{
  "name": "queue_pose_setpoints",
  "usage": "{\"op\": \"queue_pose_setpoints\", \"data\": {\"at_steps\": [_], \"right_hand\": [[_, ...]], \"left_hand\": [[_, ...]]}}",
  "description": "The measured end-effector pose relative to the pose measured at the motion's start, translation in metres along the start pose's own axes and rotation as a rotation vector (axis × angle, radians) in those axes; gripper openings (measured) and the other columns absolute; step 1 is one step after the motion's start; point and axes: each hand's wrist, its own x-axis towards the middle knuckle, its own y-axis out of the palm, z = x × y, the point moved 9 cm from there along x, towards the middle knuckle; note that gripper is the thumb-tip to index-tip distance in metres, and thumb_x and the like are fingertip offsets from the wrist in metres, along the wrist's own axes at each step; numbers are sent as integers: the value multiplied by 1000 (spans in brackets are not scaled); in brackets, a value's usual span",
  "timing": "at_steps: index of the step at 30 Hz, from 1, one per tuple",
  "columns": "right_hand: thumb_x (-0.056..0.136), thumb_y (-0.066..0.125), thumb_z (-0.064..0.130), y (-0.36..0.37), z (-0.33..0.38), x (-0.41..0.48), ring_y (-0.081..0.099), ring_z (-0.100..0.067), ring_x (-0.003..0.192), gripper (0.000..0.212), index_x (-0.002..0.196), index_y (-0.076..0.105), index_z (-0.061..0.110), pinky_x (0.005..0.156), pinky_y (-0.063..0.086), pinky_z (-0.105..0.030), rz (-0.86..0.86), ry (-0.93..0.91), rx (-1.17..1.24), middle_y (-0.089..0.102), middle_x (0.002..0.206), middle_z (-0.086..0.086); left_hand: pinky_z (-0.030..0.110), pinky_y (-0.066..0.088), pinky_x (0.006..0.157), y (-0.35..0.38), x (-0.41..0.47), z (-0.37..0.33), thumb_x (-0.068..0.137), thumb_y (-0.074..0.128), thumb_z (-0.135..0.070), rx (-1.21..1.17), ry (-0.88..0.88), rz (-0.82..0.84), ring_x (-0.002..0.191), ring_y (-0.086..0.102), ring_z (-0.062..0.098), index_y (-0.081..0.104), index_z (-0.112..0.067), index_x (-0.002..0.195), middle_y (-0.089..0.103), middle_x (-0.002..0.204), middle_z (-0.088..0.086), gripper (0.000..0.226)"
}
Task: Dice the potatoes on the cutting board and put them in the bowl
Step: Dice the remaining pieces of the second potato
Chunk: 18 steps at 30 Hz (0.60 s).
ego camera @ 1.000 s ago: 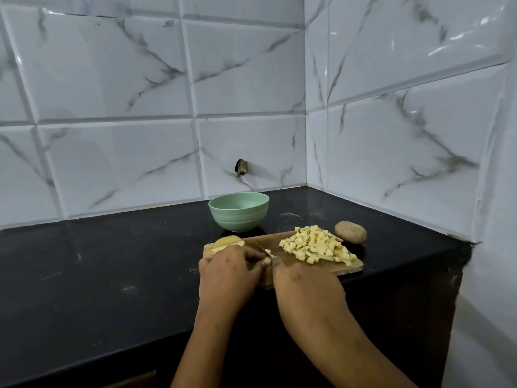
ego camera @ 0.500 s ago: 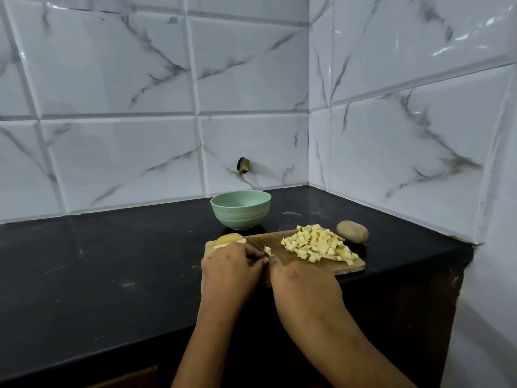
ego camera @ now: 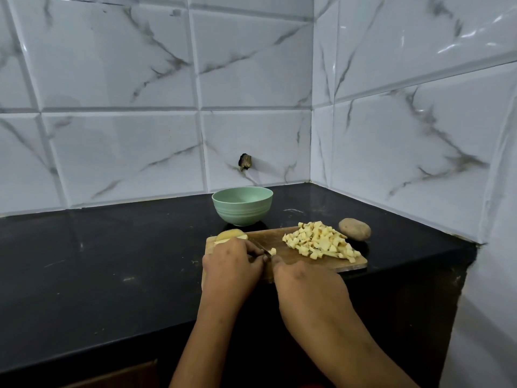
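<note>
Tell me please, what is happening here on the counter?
A person is dicing potato on a wooden cutting board. The left hand holds a potato piece at the board's left end, and the right hand holds a knife, its blade showing between the two hands. A pile of diced potato lies on the right part of the board. The green bowl behind it shows no potato inside. One whole potato waits on the counter.
</note>
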Motion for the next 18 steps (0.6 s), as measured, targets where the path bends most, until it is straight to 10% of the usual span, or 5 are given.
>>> {"op": "queue_pose_setpoints", "data": {"at_steps": [6,18], "right_hand": [[98,43,12,-6,1,11,59,-20,84,40,138,40,19,57,38,-27,-36,-7,28,59,99,-1],[98,44,10,2,3,9,62,-21,94,51,147,29,18,63,42,-31,4,10,25,62,107,-3]], "left_hand": [[26,37,81,-2,-5,-4,90,58,-36,9,13,3,94,58,4,72,-36,97,68,96,-18,15],[33,48,88,0,-5,-1,86,62,-32,-68,-9,4,91,61,5,74,-32,94,70,91,-15,14]]}}
